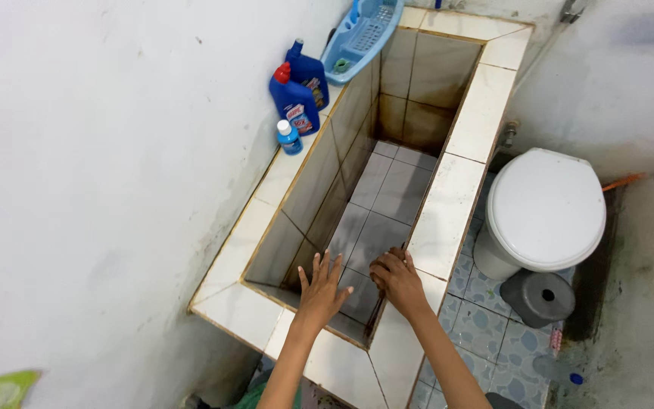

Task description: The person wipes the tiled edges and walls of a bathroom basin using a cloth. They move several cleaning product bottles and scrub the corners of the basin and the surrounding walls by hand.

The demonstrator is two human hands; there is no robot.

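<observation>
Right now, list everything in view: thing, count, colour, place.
tiled water tank: one, white rim with stained brown inner walls and grey floor tiles, centre, empty of water
cleaner bottles: two, dark blue, one red-capped, on the tank's left rim
small bottle: one, light blue with white cap, in front of them
plastic basket: one, light blue, far left corner of the rim
toilet: one, white, lid shut, right of the tank
round container: one, dark grey, on the floor by the toilet
floor tiles: blue patterned
left hand: open, fingers spread, over the tank's near edge
right hand: fingers curled on the tank's right rim
</observation>
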